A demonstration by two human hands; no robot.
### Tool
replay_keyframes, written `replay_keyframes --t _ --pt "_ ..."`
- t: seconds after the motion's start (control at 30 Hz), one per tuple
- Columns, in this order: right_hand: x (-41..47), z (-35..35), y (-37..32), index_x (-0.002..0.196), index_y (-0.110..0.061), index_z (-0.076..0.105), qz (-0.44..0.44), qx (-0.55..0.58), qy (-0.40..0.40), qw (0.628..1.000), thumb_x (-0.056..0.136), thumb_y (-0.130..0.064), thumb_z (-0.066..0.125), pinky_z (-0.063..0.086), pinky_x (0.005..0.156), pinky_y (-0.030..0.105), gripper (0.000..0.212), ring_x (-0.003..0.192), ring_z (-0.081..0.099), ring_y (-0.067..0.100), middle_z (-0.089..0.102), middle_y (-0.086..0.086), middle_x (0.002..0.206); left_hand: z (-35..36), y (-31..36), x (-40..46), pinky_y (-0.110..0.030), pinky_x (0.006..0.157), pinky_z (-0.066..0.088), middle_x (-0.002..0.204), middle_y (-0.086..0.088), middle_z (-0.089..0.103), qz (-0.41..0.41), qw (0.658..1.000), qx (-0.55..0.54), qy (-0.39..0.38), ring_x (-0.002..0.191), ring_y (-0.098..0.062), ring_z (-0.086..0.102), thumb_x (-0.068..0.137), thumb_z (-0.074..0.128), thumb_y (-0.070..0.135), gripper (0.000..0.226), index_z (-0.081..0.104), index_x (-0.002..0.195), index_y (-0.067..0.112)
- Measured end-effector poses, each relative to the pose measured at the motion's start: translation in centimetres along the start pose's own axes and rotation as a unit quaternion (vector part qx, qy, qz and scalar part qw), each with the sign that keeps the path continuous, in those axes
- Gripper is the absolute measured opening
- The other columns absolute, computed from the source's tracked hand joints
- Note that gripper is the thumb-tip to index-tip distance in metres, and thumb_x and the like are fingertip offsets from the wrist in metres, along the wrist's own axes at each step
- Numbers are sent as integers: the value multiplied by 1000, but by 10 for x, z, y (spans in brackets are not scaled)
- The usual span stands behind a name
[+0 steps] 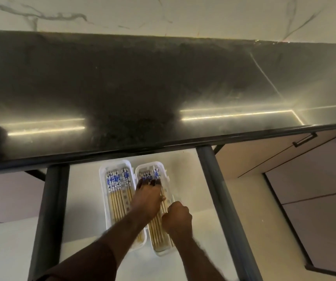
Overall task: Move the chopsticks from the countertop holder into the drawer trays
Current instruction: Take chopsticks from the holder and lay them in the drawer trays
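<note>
Dark polished countertop fills the upper field beneath a veined marble wall; no holder is visible on it. Below its front edge an open drawer with a pale floor carries two white trays side by side, near the drawer's middle.

Left tray: a row of chopsticks lies flat and parallel, long axes running front to back, blue-and-white patterned ends toward the drawer's back edge, plain bamboo tips toward its front edge.

My left hand reaches across from the left, fingers spread and pressed palm-down on the bundle in the right tray; it is flattened on them, not closed around anything.

Right tray: the second set of chopsticks shares that orientation, patterned ends to the back, tips to the front, though a few appear slightly fanned under my hands.

My right hand sits at the tray's right rim, curled into a loose fist over the shafts; whether it pinches a stick I cannot tell.

Step in hand, as I judge it: settling the last sticks. Done well, I press lightly, roll them flat with the left palm, nudge the shafts leftward off the rim with the right, and keep all patterned ends level at the back so none crosses another.
</note>
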State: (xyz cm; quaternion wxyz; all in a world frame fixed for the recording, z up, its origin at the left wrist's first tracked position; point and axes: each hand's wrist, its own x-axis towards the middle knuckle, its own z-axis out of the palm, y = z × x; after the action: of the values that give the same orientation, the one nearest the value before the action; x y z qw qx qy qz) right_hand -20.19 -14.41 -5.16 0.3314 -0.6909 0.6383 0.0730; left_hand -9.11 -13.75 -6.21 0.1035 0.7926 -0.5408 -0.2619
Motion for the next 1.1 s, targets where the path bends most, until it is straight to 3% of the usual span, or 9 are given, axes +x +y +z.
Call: replay_keyframes --t 0.13,0.2,0.3,0.43,0.57,0.73,1.0,1.1 --pt "-8 17 1 116 -18 55 -21 -65 42 997 99 -34 43 49 89 27 26 106 63 19 63 1 117 6 -3 0 -43 106 36 132 -8 60 20 992 119 -46 131 -28 46 96 55 27 30 58 124 17" --pt "-9 24 1 118 -19 53 -21 -68 54 996 100 -33 44 50 87 28 25 104 64 18 65 -1 116 10 -6 1 -51 116 19 142 -6 52 46 985 160 -51 143 -31 29 95 54 27 36 55 130 19" --pt "-9 31 1 125 -20 50 -44 -73 66 994 99 -35 48 52 86 28 30 101 67 16 67 -3 116 14 -7 5 -52 119 12 144 -3 51 79 974 205 -60 145 -28 27 97 51 31 43 50 137 17" --pt "-8 34 1 134 -17 44 -84 -100 81 988 100 -36 47 53 86 26 39 101 67 14 64 -4 120 18 -3 5 -54 118 -10 147 -11 47 71 968 237 -44 148 -31 16 98 45 33 52 39 144 9" --pt "-7 32 3 135 -18 43 -110 -116 73 984 100 -38 46 51 87 25 40 101 66 14 63 -3 121 19 -4 4 -54 118 -6 157 -14 28 65 963 258 -49 149 -33 6 102 31 44 61 22 151 10" --pt "-7 34 8 131 -19 49 -136 -115 44 983 99 -37 48 47 92 24 36 106 63 14 62 -2 124 18 -7 1 -55 116 -13 162 -13 10 89 950 290 -77 149 -34 -6 101 37 43 65 13 153 12" --pt "-11 17 5 126 -14 53 -148 -96 34 984 100 -29 46 49 95 34 31 107 62 23 62 7 123 16 -10 -2 -55 117 -12 162 -13 11 107 958 260 -59 149 -34 -6 98 43 41 66 18 152 12" --pt "-18 1 3 129 -16 50 -185 -108 63 975 97 -38 51 48 97 32 38 106 64 22 62 6 123 11 -9 -14 -51 115 -16 162 -10 16 115 971 209 -14 150 -30 -1 98 42 41 65 20 152 13"
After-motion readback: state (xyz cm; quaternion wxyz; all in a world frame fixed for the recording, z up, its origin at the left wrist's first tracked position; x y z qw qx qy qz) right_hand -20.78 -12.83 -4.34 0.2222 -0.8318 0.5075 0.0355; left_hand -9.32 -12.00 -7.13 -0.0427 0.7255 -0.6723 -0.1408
